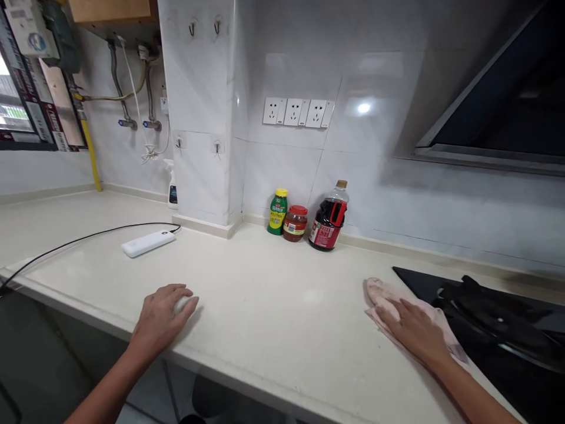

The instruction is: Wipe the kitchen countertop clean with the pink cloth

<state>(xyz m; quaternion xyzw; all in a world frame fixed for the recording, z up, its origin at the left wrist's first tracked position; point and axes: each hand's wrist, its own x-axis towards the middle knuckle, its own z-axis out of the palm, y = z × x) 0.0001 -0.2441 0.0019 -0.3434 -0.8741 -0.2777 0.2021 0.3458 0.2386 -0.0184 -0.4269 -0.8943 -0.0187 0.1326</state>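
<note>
My right hand (410, 330) presses down on a pale pink cloth (382, 288), spread on the cream countertop (273, 330) along the left edge of the black gas stove (424, 282). Part of the cloth lies under my palm and wrist. Near the counter's front edge on the left, my left hand (163, 315) is curled, thumb and fingers rounded about a small whitish thing that is mostly hidden; I cannot make out what it is.
Against the wall stand a green bottle with a yellow cap (277, 213), a red-lidded jar (295, 224) and a large dark sauce bottle (329, 218). A white power bank (148, 243) with a black cable lies left. A spray bottle (172, 187) stands behind; a range hood (498, 106) overhangs right.
</note>
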